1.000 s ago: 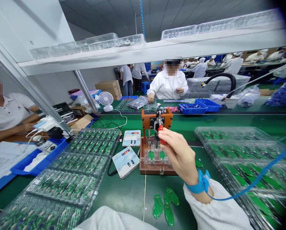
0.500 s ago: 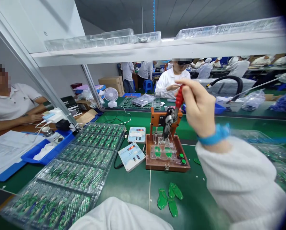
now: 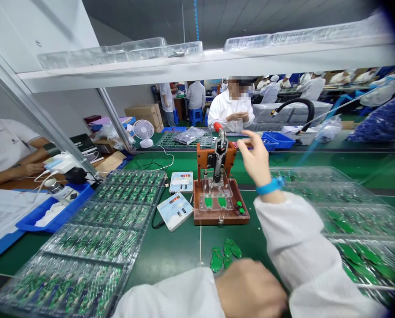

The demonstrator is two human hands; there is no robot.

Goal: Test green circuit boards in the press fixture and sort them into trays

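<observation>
My right hand (image 3: 256, 159), with a blue band at the wrist, is in the air just right of the toggle-clamp press fixture (image 3: 213, 157). Its fingers are apart and hold nothing. The red handle (image 3: 217, 126) of the clamp stands free of it. Two green circuit boards (image 3: 222, 202) show under the clear plate of the fixture, near two green buttons (image 3: 239, 207). My left hand (image 3: 252, 289) is low in front, blurred, its fingers hidden. It partly covers several loose green boards (image 3: 216, 259) on the green table.
Clear trays (image 3: 131, 207) full of boards lie at the left; more trays (image 3: 359, 229) lie at the right. Two small meters (image 3: 175, 211) with red digits sit left of the fixture. A shelf (image 3: 184, 62) spans above. A co-worker (image 3: 232, 108) sits opposite.
My right hand has let go of the red handle and opened beside the fixture. The left hand has come into view over the loose boards. The camera view has shifted.
</observation>
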